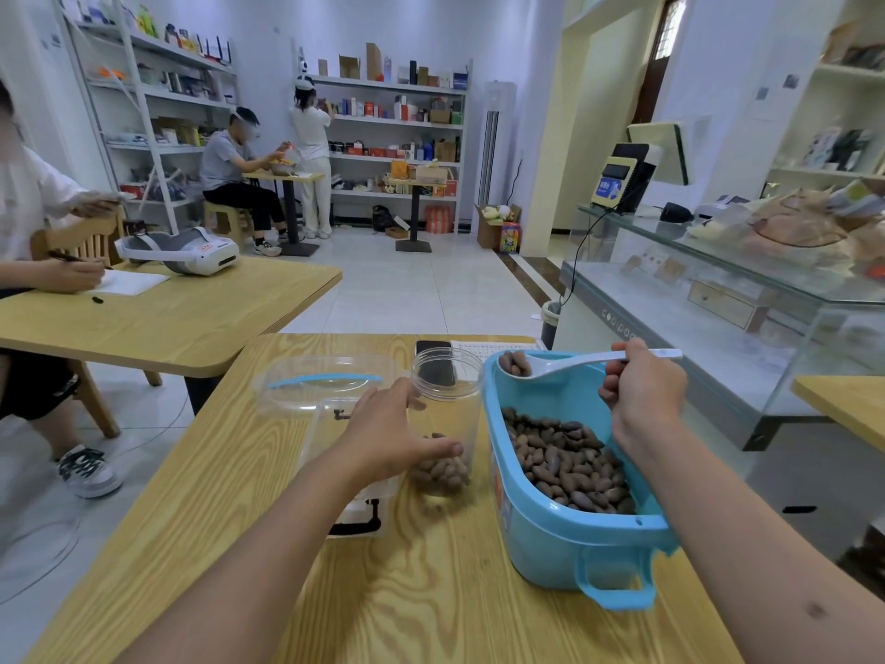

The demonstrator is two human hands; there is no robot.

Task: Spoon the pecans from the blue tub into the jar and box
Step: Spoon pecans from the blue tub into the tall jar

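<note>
One jar (pixel 448 404), one blue tub (pixel 565 543), one spoon (pixel 574 364) — two hands.

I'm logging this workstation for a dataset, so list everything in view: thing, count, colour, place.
blue tub: one, blue, right on the table, holds pecans
pecans: many, brown, in tub, jar and spoon
jar: one, clear, open, left of tub
box: one, clear, left of jar
lid: one, clear with blue strip, behind box
spoon: one, white, above tub's far end
phone: one, black, behind jar
table: one, light wood, foreground
headset: one, white, neighbouring table
left hand: one, grips jar
right hand: one, grips spoon
</note>
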